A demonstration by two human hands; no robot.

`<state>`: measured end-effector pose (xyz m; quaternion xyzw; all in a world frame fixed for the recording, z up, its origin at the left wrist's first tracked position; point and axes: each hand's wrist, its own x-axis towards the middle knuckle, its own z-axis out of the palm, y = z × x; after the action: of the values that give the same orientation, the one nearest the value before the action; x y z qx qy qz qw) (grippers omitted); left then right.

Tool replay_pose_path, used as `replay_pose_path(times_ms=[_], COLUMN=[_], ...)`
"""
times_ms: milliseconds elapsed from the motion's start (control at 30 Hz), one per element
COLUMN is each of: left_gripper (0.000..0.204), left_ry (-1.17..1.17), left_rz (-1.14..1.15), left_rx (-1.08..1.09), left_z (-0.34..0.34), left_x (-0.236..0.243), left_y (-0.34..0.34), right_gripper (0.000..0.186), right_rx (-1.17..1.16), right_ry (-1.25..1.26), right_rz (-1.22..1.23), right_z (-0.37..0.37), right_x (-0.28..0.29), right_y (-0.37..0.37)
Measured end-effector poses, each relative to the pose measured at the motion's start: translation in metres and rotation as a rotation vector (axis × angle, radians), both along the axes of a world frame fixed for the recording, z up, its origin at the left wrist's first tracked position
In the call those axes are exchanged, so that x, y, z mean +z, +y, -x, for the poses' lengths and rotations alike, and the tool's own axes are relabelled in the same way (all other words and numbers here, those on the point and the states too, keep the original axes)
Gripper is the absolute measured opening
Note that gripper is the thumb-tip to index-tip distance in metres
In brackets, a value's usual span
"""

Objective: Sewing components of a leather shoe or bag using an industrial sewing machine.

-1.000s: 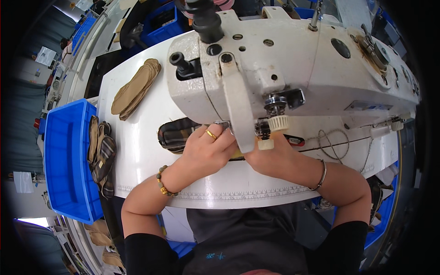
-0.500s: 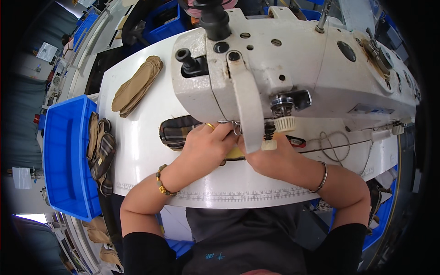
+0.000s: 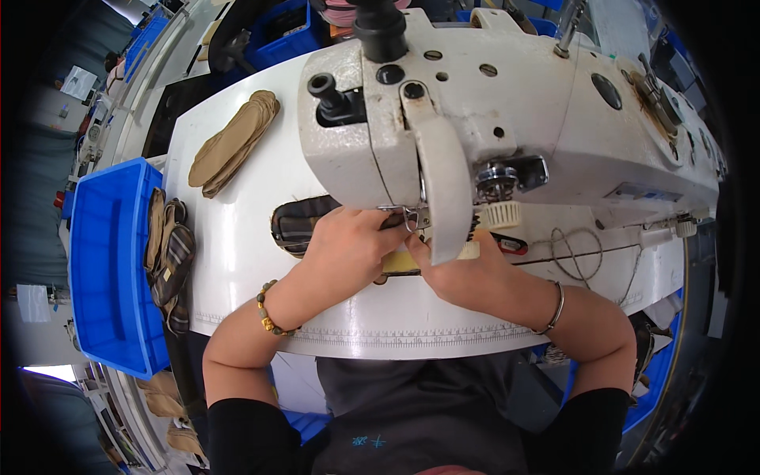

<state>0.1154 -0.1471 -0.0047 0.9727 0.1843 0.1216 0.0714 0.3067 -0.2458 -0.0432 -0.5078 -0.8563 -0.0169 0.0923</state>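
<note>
Shift: here we go, the left hand (image 3: 344, 249) has eased slightly leftward since half a second ago, its gold ring has slipped out of sight, and a little more yellow shows between the hands; the whole view has drifted a touch too.
Left hand: fingers curled over the plaid piece (image 3: 297, 226), right up by the needle area; whether they pinch it or only press, I cannot tell.
Right hand (image 3: 467, 273): bent inward, thumb side against the yellow patch (image 3: 402, 262), partly behind the machine's white lever (image 3: 443, 186); its grip, I cannot tell.
Plaid piece: flat on the white bench (image 3: 229, 237), rounded end poking out left of the left hand, the rest running under the fingers.
Yellow patch: in the gap between both hands, a dark edge along its lower side.
Sewing machine (image 3: 514, 119): its pale, worn head looms over the hands.
Tan stack (image 3: 235, 142): long, rounded pieces, lying at the bench's upper left, well apart from the hands.
Blue bin (image 3: 115, 269): just off the bench's left side, with a plaid bundle (image 3: 170, 265) by its right wall.
Right of the hands: a red-and-black tool (image 3: 511, 244), then a loose cord (image 3: 576, 257) in a loop.
</note>
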Motion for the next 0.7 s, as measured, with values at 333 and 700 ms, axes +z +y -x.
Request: replay_pose_path(times_ms=[333,700], left_gripper=[0.035,0.026], left_ry=[0.067,-0.044], left_rz=[0.042,0.037], left_rx=[0.065,0.101], left_z=[-0.001,-0.012], left_x=[0.007,0.002], left_y=[0.002,-0.007], right_gripper=[0.027,0.014], right_rx=[-0.03,-0.167], right_ry=[-0.071,0.692], right_rz=[0.089,0.058], right_z=[0.002,-0.006], right_x=[0.0,-0.037], right_y=[0.002,0.012])
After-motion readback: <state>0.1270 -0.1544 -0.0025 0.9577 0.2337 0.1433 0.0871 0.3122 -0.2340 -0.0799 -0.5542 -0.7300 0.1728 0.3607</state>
